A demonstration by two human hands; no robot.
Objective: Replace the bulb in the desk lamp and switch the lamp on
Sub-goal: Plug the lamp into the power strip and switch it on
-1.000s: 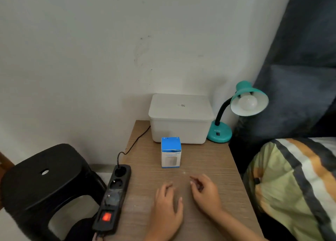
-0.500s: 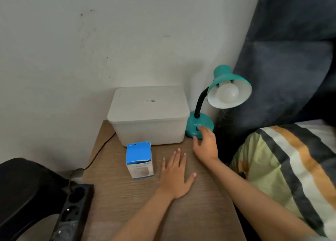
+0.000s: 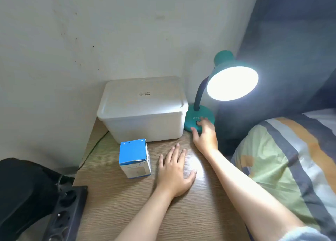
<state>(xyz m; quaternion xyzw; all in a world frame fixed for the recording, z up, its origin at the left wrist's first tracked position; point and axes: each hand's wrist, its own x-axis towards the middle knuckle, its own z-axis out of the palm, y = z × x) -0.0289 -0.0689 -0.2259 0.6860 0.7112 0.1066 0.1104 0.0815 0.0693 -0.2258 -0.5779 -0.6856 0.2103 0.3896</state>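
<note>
At the lower left edge of the frame a black stool (image 3: 21, 186) was cut off, and beside it a black power strip (image 3: 67, 211) ran out of the bottom, its far sockets lost to view. A dark cable (image 3: 92, 150) rose from there and vanished behind the white lidded box (image 3: 143, 108) at the back of the wooden table (image 3: 136, 213). In front of the box stood a small blue-topped carton (image 3: 135, 159), its print too blurred to read. Just right of it the left hand (image 3: 174, 171) lay flat on the table, fingers straight and spread, holding nothing. Further right, the right hand (image 3: 205, 135) reached to the teal base of the desk lamp (image 3: 198, 117), its fingertips on the switch area and covering it; the fingers were loosely extended, gripping nothing. The lamp stood at the table's back right corner, lit, and glare filled its shade so the bulb itself could not be made out. A striped blanket (image 3: 291, 168) ran off the right edge.
</note>
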